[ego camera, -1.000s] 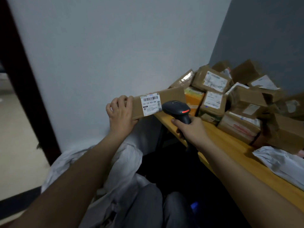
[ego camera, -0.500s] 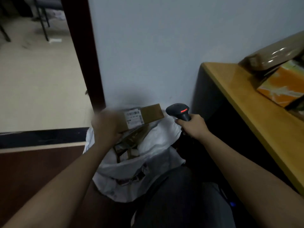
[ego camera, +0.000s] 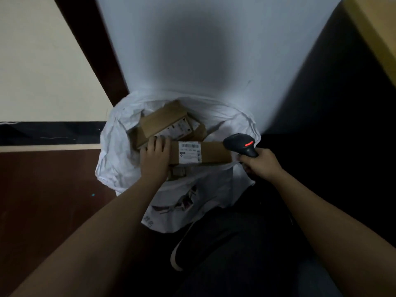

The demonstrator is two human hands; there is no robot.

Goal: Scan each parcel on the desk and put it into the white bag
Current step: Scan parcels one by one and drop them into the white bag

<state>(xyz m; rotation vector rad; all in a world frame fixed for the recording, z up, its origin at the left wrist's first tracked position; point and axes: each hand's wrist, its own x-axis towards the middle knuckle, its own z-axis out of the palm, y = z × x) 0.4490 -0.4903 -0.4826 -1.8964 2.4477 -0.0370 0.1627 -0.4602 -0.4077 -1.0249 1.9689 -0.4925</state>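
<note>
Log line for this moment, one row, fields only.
left hand: holds parcel over bag mouth | right hand: grips scanner | bag: other parcels inside

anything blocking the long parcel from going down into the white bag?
Partly. The long parcel, held by the left hand, lies across the white bag's open mouth, above another parcel already inside. Open space remains at right.

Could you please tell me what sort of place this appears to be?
Probably a small office or parcel-sorting room: a black handheld barcode scanner, a long brown cardboard parcel with a printed label over an open white plastic bag holding other boxes, and a wooden desk edge.
</note>
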